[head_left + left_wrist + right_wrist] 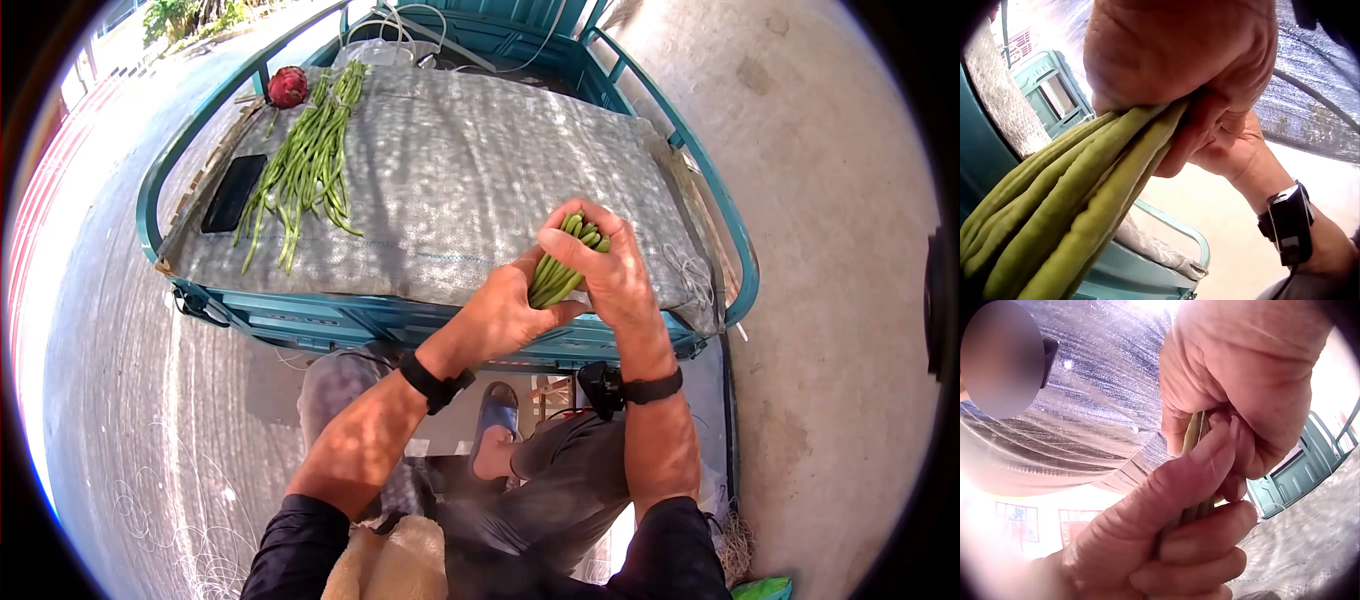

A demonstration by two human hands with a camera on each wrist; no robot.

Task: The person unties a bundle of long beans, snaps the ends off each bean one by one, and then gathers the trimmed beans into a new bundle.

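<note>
A bundle of green long beans (pixel 556 279) is held in both hands above the front edge of the cart. The left hand (pixel 505 312) grips its lower part, and the right hand (pixel 612 262) curls round the upper part near the bean ends. In the left wrist view the beans (pixel 1079 194) fan toward the camera from under a hand (pixel 1179 56). The right wrist view has the left hand's fingers (pixel 1200 550) wrapped round the bundle, touching the right hand (pixel 1247 375); most of the beans are hidden there.
A grey woven sheet (pixel 450 150) covers the teal cart bed. On its left lie another bunch of long beans (pixel 310 150), a red dragon fruit (pixel 288 87) and a black phone (pixel 234 193). The teal rail (pixel 735 240) curves round the right side; loose string (pixel 688 272) lies near it.
</note>
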